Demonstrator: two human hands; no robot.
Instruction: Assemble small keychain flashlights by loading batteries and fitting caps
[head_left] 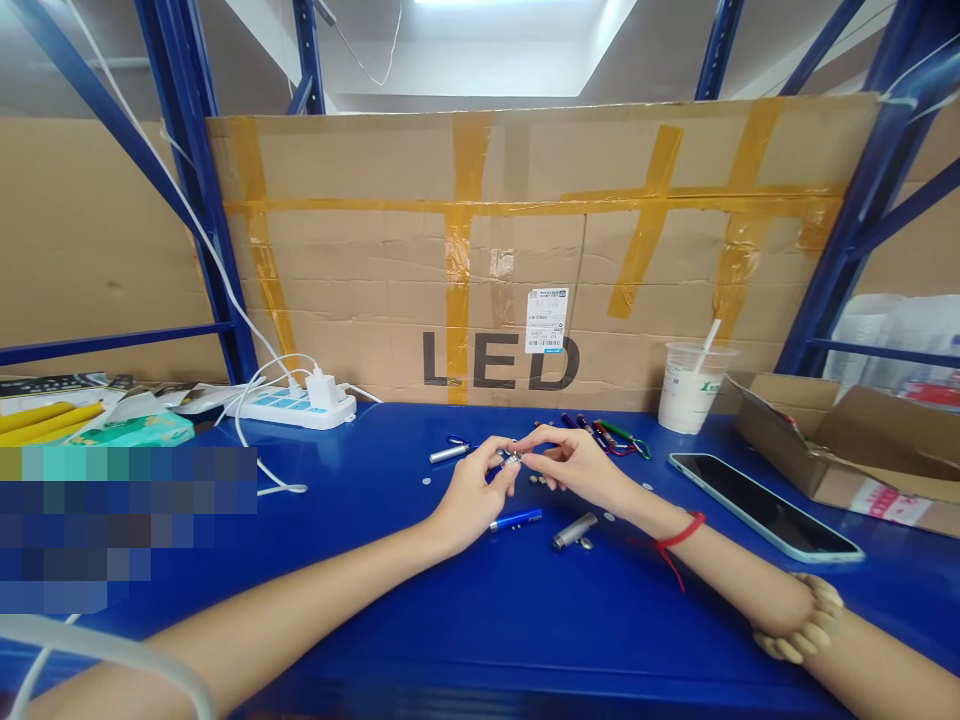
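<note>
Over the middle of the blue table, my left hand [480,490] pinches a small silvery metal part [512,459], too small to name. The fingertips of my right hand [574,462] come together at the same part from the right. Just below my left hand lies a blue pen-like tube [516,520]. A grey metal cylinder [574,531] rests to its right, with a small round metal piece [585,544] beside it. Behind my left hand is a silver tube [448,454] with a blue piece [457,440] close by. Small round pieces [537,480] lie partly hidden under my right hand.
Several dark red tubes and a green carabiner [637,445] lie behind my right hand. To the right are a phone [765,505], a drink cup [691,390] and an open cardboard box [862,450]. A white power strip [292,406] with cables stands back left, before a cardboard wall [360,280].
</note>
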